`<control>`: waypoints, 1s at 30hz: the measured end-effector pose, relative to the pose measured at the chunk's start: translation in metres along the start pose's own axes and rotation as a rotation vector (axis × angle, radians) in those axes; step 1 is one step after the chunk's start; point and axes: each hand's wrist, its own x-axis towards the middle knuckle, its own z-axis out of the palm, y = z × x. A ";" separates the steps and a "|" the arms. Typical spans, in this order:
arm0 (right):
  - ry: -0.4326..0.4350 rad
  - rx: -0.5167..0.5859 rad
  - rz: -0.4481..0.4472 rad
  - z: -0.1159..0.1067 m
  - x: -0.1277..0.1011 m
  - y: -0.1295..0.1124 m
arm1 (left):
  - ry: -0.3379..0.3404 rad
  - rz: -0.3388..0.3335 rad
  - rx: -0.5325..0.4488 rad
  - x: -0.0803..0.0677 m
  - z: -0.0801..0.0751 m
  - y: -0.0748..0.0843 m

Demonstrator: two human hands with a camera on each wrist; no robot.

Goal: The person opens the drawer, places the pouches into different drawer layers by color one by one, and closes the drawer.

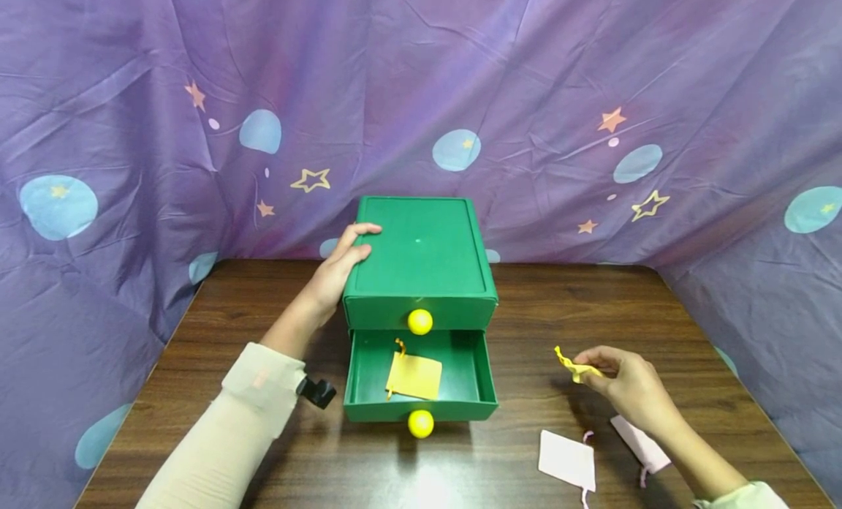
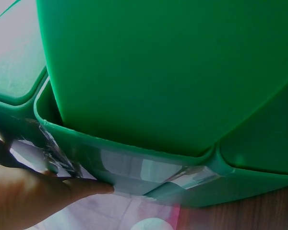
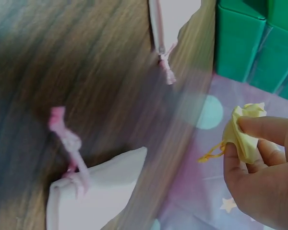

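Note:
A green two-drawer box [image 1: 421, 253] stands mid-table, its lower drawer [image 1: 419, 405] pulled out with a yellow pouch [image 1: 414, 376] lying inside. My left hand [image 1: 342, 264] rests on the box's top left edge, fingers over the rim; the left wrist view shows fingertips [image 2: 91, 188] against the green wall [image 2: 149, 72]. My right hand [image 1: 621, 381], to the right of the drawer, pinches a crumpled yellow pouch [image 1: 574, 367] [image 3: 245, 134] above the table.
Two pale pink drawstring pouches [image 1: 568, 460] [image 1: 641, 443] lie on the wooden table [image 1: 263, 304] at the front right, also in the right wrist view [image 3: 98, 191] [image 3: 170, 19]. Yellow ball knobs [image 1: 420, 322] [image 1: 420, 423] front both drawers. A purple patterned cloth [image 1: 526, 92] surrounds the table.

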 end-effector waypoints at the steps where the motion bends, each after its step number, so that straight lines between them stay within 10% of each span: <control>1: 0.003 -0.002 -0.004 0.000 0.000 -0.001 | 0.000 -0.002 0.001 0.000 0.000 0.000; 30: 0.062 0.029 -0.102 -0.007 0.002 -0.038 | 0.000 -0.013 -0.008 0.000 0.000 0.001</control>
